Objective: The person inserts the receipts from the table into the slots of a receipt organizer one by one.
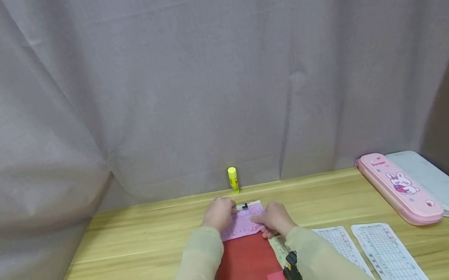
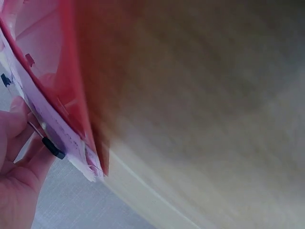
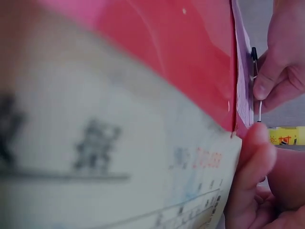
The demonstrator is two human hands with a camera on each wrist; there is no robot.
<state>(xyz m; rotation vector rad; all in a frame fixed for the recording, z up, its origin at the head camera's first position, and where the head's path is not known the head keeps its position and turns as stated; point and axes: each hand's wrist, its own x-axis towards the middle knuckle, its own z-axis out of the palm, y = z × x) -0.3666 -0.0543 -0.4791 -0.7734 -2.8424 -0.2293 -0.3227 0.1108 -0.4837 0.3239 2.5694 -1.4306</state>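
Note:
A red folder [image 1: 249,266] lies on the table, with a pink printed form [image 1: 241,224] across its far end. Along that end runs a thin metal paper fastener [image 2: 34,128] with black sliders. My left hand [image 1: 218,214] pinches the fastener between thumb and fingers, seen closely in the left wrist view. At the form's right edge is my right hand [image 1: 278,218], its thumb over the form and its other fingers curled at the side, pinching the edge. In the right wrist view, the right fingertips [image 3: 257,148] sit beside the folder's corner, near the fastener's end.
A yellow glue stick [image 1: 234,181] stands behind the folder. A pale green printed sheet [image 1: 279,250] lies under my right forearm, with white printed forms [image 1: 390,251] to its right. A pink pencil case [image 1: 400,189] and a flat whitish box [image 1: 435,183] lie at the far right.

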